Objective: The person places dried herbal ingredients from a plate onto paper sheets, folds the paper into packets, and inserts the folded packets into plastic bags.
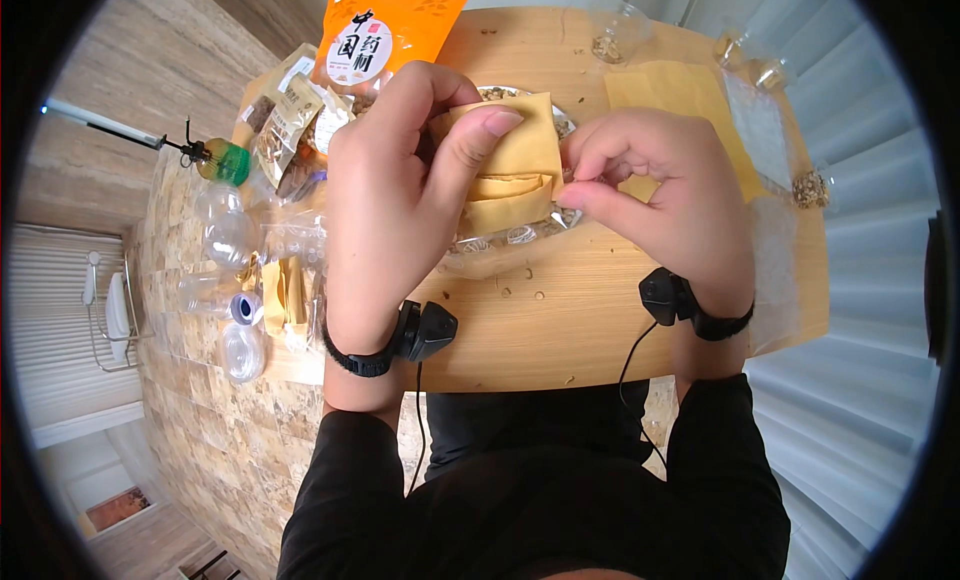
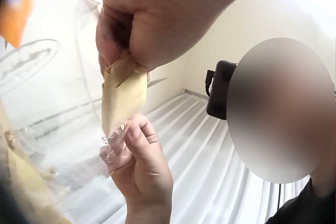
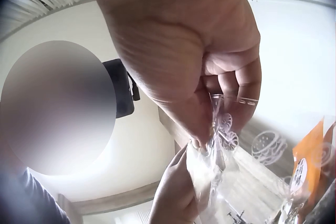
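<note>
My left hand (image 1: 395, 190) grips a folded yellow-brown paper packet (image 1: 525, 145) over the middle of the table, thumb across its face. At the packet's lower right corner, my right hand (image 1: 675, 175) pinches the edge of a clear plastic bag between thumb and fingertips. In the right wrist view this bag (image 3: 228, 142) shows white printed patterns and hangs crumpled beside the packet. The left wrist view shows the packet (image 2: 123, 98) hanging from the left fingers, with the right fingertips close against its lower end. Behind the hands, a plate (image 1: 568, 120) of dried pieces is partly hidden.
At the back left stands an orange pouch (image 1: 400, 30), near smaller packets (image 1: 290, 130). Along the left lie a green spray bottle (image 1: 225, 162), clear plastic containers (image 1: 240, 352) and folded yellow paper (image 1: 285, 295). Yellow paper sheets (image 1: 660, 85) and small jars (image 1: 810, 189) are on the right.
</note>
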`<act>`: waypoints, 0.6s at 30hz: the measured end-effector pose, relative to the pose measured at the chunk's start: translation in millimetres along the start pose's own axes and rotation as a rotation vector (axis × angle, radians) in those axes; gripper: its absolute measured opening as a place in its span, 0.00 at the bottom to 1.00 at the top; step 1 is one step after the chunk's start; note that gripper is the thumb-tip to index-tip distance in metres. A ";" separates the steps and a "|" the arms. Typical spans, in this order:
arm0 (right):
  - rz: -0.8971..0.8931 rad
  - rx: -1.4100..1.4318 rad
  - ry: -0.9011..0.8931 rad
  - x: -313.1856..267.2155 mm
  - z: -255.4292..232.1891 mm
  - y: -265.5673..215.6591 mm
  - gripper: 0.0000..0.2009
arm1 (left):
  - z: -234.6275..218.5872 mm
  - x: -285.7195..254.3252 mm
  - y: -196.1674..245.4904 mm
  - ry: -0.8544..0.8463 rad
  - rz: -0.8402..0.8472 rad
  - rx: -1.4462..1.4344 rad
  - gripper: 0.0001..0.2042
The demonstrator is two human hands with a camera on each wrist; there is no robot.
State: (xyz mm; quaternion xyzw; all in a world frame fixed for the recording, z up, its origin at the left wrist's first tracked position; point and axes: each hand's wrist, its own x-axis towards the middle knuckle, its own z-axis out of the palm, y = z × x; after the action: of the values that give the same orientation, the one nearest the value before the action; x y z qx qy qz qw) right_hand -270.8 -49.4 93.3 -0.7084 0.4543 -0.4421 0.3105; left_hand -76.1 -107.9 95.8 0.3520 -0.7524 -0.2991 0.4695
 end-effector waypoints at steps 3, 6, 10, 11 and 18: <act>-0.004 0.121 0.056 2.0 0.7 2.7 0.07 | 0.9 0.1 -0.5 0.025 0.056 -0.021 0.11; 0.010 0.189 0.082 3.5 -0.6 1.5 0.06 | -6.0 1.7 6.7 -0.103 0.062 0.149 0.11; -0.003 0.227 0.101 5.4 -3.1 5.2 0.06 | -16.7 7.2 2.1 -0.270 0.239 0.195 0.14; -0.002 0.225 0.101 6.0 -3.5 5.5 0.06 | -17.9 8.6 -0.1 -0.312 0.342 0.197 0.15; -0.014 0.362 0.126 7.1 -7.0 8.2 0.05 | -6.3 6.3 -3.6 -0.198 0.423 0.201 0.21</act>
State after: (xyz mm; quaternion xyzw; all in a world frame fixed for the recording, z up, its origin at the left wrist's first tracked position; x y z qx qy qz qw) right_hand -278.8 -59.4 91.8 -0.6150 0.3812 -0.5621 0.4006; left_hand -71.3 -115.8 98.5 0.2007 -0.8776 -0.1509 0.4083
